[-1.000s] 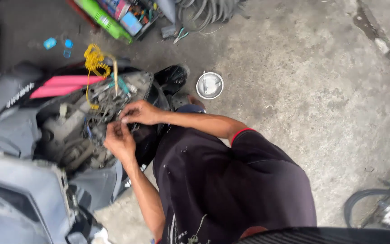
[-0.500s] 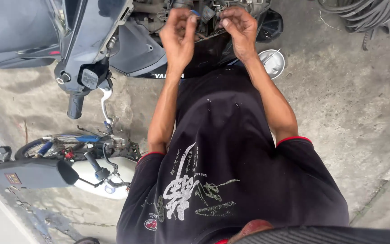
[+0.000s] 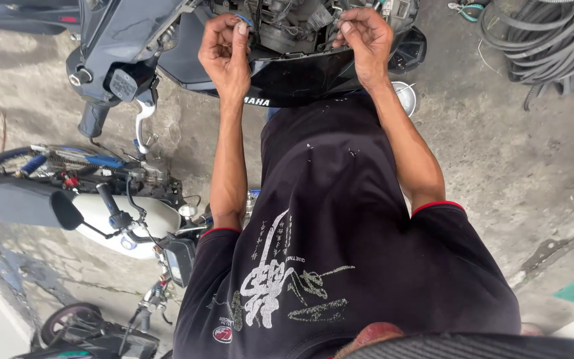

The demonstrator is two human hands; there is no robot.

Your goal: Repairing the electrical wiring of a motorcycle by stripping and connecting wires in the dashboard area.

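Head view: both hands are raised at 12 o'clock over an opened scooter (image 3: 167,40).
Left hand (image 3: 226,53): fingers pinched narrow on a small blue part (image 3: 243,20).
Right hand (image 3: 365,41): fingers curled on thin wiring (image 3: 327,30); grip cannot be told.
Surface: stained concrete floor (image 3: 499,153).
Room: hoses (image 3: 546,40) at 2 o'clock, motorcycle (image 3: 101,199) at 9.

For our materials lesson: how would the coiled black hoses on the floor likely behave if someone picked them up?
The hoses lie in loose overlapping loops, so they are probably flexible and would sag and uncoil when lifted. The thick pile looks fairly heavy. Lying flat on the concrete floor, they seem unlikely to roll.
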